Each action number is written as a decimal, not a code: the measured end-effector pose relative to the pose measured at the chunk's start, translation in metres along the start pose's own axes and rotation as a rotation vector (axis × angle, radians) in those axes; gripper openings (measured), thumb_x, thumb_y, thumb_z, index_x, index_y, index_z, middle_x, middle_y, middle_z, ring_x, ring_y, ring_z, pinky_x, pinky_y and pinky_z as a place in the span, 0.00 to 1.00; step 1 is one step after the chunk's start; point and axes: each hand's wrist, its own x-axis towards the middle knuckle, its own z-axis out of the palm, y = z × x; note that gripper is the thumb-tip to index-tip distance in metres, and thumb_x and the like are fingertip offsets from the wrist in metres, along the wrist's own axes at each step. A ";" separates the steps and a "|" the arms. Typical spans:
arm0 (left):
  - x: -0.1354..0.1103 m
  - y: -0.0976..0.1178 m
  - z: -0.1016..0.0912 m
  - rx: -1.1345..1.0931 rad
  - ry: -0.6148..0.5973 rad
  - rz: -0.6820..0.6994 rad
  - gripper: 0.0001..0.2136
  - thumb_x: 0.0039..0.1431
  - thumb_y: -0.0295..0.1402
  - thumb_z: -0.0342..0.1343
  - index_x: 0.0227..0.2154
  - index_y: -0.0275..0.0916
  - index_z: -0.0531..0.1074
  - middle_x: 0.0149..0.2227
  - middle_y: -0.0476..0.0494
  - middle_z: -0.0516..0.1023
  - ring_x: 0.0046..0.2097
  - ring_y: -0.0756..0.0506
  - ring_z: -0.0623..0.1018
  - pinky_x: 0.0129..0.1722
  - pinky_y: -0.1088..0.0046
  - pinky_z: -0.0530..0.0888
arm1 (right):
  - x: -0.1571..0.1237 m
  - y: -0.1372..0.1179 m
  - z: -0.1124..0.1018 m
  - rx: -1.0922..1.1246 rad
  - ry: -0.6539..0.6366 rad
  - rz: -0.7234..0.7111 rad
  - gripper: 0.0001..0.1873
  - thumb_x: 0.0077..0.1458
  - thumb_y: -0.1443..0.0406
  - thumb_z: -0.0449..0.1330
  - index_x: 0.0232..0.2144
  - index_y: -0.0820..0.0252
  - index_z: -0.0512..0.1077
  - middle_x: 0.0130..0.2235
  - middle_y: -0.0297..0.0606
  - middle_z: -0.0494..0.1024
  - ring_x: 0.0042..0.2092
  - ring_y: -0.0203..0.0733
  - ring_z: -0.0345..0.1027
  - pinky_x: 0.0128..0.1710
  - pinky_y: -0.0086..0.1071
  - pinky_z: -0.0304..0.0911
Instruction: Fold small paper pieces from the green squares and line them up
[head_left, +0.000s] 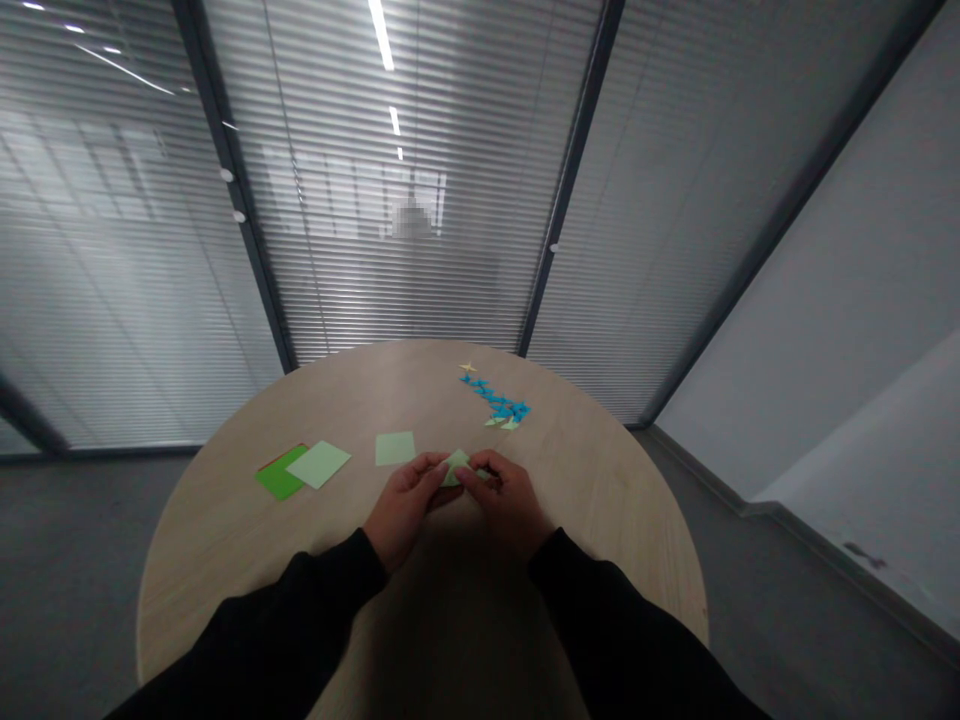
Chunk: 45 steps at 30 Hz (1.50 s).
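In front of me, my left hand (pixel 405 505) and my right hand (pixel 506 500) pinch a folded piece of pale green paper (pixel 454 468) between their fingertips. Most of the fold is hidden by my fingers. A flat square of pale green paper (pixel 395 448) lies just beyond my left hand, not touching it. Further left, a pale green sheet (pixel 319 464) lies partly over a brighter green sheet (pixel 277 478). Past my right hand are small folded pale green pieces (pixel 501 422), a chain of blue folded paper pieces (pixel 496 398) and a small yellow paper star (pixel 467 368).
All of this rests on a round light wood table (pixel 600 480). Black sleeves cover my forearms, which reach over its near edge. Glass partitions with blinds (pixel 405 250) stand beyond it, a grey wall (pixel 825 250) rises at the right, and grey floor surrounds the table.
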 end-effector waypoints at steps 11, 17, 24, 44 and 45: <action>0.000 0.003 -0.005 0.389 0.002 0.078 0.17 0.52 0.41 0.68 0.40 0.36 0.75 0.37 0.42 0.82 0.38 0.46 0.80 0.42 0.69 0.74 | -0.002 0.000 0.006 -0.035 0.100 0.028 0.14 0.57 0.54 0.61 0.29 0.58 0.69 0.26 0.32 0.72 0.27 0.37 0.66 0.27 0.29 0.60; 0.001 0.003 -0.004 0.418 -0.026 0.058 0.19 0.53 0.45 0.66 0.41 0.35 0.75 0.38 0.39 0.83 0.39 0.43 0.81 0.44 0.66 0.75 | 0.000 0.005 0.007 0.119 0.132 0.083 0.14 0.52 0.56 0.66 0.36 0.58 0.71 0.28 0.32 0.73 0.28 0.37 0.66 0.28 0.30 0.62; 0.002 0.001 -0.007 0.434 -0.017 0.056 0.20 0.53 0.46 0.66 0.41 0.36 0.74 0.38 0.40 0.83 0.39 0.43 0.82 0.43 0.67 0.76 | 0.000 0.004 0.006 0.164 0.122 0.130 0.13 0.50 0.56 0.67 0.30 0.60 0.74 0.28 0.33 0.74 0.29 0.37 0.66 0.30 0.30 0.62; 0.000 0.004 -0.007 0.587 0.033 0.131 0.18 0.57 0.43 0.62 0.45 0.38 0.71 0.27 0.44 0.82 0.32 0.44 0.81 0.31 0.71 0.73 | 0.006 0.005 0.000 0.394 0.028 0.262 0.16 0.47 0.54 0.69 0.28 0.59 0.72 0.23 0.29 0.70 0.26 0.34 0.60 0.27 0.29 0.56; 0.001 0.004 -0.007 0.585 0.043 0.143 0.18 0.57 0.43 0.62 0.45 0.38 0.71 0.27 0.45 0.81 0.32 0.44 0.81 0.32 0.71 0.73 | 0.006 0.005 0.000 0.394 0.032 0.261 0.16 0.47 0.54 0.69 0.28 0.59 0.71 0.23 0.28 0.69 0.25 0.34 0.60 0.27 0.29 0.55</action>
